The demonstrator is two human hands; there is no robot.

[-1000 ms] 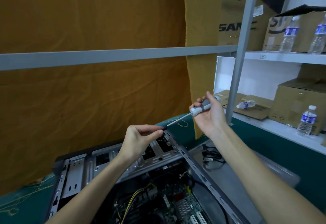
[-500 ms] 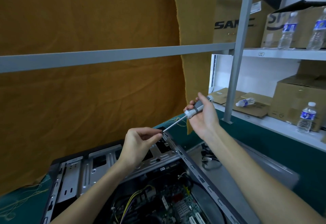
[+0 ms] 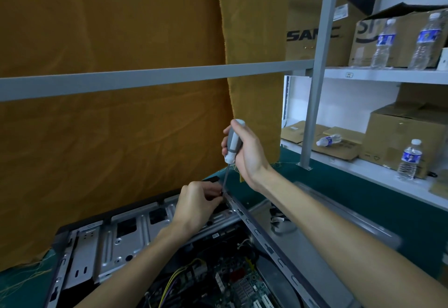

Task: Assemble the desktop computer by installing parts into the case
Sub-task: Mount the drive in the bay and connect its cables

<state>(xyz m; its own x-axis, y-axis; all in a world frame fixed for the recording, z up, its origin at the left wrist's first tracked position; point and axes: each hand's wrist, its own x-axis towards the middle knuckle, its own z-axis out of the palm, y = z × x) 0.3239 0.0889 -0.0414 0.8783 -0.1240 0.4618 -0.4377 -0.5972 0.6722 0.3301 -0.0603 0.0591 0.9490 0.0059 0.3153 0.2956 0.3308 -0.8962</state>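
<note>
An open computer case [image 3: 104, 247] lies on its side on the green table, its grey drive cage toward the far end. Inside, the motherboard [image 3: 244, 288] and yellow and black cables [image 3: 179, 273] show. My right hand [image 3: 247, 152] grips a grey and white screwdriver [image 3: 232, 141], held nearly upright with its tip down at the case's far right corner. My left hand [image 3: 196, 204] pinches something small and dark, hard to make out, right at the tip of the shaft, against the case's top rail [image 3: 257, 230].
A grey side panel [image 3: 315, 247] lies right of the case with a black cable bundle [image 3: 278, 220] on it. A metal shelf post [image 3: 315, 89] and crossbar stand close behind. Shelves at right hold cardboard boxes [image 3: 407, 135] and water bottles [image 3: 409, 160]. An orange cloth hangs behind.
My right hand swung the screwdriver from a slant to nearly upright and lowered its tip to the case corner. My left hand moved down and right with it onto the rail.
</note>
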